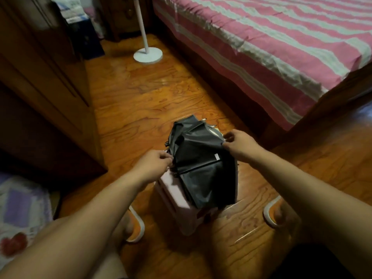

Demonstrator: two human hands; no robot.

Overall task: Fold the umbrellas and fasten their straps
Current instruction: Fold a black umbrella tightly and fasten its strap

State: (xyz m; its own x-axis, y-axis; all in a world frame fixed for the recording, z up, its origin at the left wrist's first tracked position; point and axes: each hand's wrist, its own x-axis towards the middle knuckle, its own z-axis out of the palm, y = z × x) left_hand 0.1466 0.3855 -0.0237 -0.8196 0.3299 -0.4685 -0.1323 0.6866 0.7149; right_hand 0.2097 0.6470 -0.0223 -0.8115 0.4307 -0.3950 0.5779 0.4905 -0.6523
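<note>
A black umbrella point(201, 164), collapsed with its cloth loose and bunched, lies across a small pink stool point(173, 190) on the wooden floor. Thin ribs show through the cloth. A small grey tab point(217, 157) sits near the umbrella's middle. My left hand point(153, 165) pinches the cloth and rib tips at the umbrella's left edge. My right hand point(240, 143) pinches the cloth's upper right edge. Something pale peeks out from under the umbrella's far side; I cannot tell what it is.
A bed point(271, 47) with a pink-and-white striped cover fills the upper right. A white fan stand point(148, 54) rests on the floor beyond. A dark wooden wardrobe point(44, 93) lines the left. My slippered feet point(133, 224) flank the stool.
</note>
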